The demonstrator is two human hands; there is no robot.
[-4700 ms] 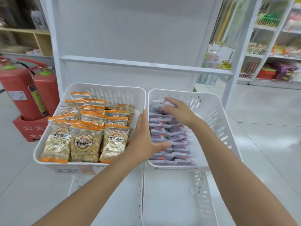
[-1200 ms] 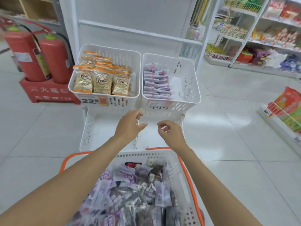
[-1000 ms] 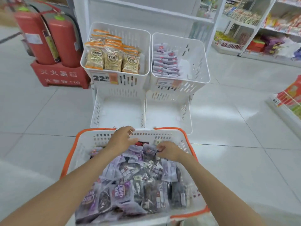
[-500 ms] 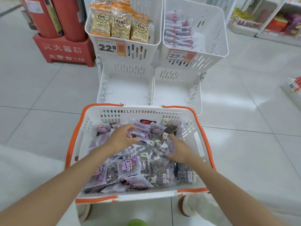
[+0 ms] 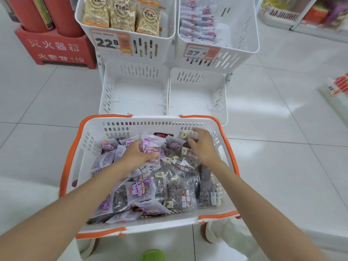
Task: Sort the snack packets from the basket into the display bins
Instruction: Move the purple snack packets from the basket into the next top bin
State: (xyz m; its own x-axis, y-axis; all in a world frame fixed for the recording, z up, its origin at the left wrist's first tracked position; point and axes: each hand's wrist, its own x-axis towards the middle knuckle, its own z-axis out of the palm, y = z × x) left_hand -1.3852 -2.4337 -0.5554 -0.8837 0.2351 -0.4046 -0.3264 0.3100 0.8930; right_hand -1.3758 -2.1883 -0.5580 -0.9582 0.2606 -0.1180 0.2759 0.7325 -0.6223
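A white basket with orange trim (image 5: 75, 147) sits on the floor in front of me, heaped with purple snack packets and clear packets of dark fruit (image 5: 180, 187). My left hand (image 5: 137, 156) grips an upright purple packet (image 5: 151, 147) near the basket's far middle. My right hand (image 5: 204, 146) reaches into the far right corner, fingers curled over a clear dark packet (image 5: 188, 137); whether it holds it is unclear. Beyond the basket stand two empty lower display bins (image 5: 135, 91) (image 5: 197, 91).
Above them, an upper left bin (image 5: 128, 44) holds orange-edged nut packets and an upper right bin (image 5: 235, 46) holds pale purple packets. A red fire-extinguisher box (image 5: 54, 49) stands at the far left. Low shelves with goods line the right edge (image 5: 337, 85).
I drew back from the upper bins and looked down at the basket. Both hands dropped into it; the left closed round a purple packet and the right moved to the far right corner.
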